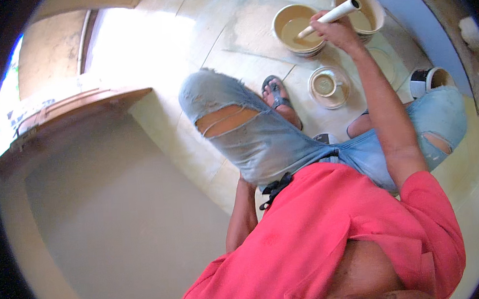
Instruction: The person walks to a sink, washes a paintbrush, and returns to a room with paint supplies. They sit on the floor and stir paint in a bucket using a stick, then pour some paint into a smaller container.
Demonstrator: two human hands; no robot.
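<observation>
My right hand (338, 34) is closed around a white pipe (338, 12), held at a slant. The pipe's dark open end points up to the right. Its lower end reaches into a round bucket (277, 24) of tan, cloudy liquid; whether it goes below the surface I cannot tell. A second bucket (378, 10) with similar liquid stands just right of the first. Closer to me a white cup (323, 84) sits on a round, pale lid or dish (324, 102). My left forearm (242, 215) passes behind my left thigh, which hides the fingers of that hand.
A small dark-and-white tub (420, 82) stands beside my right knee. Along the right runs a blue-grey panel (424, 23). A large grey slab-like surface (117, 212) fills the left side. Pale floor tiles (209, 14) carry dusty smears.
</observation>
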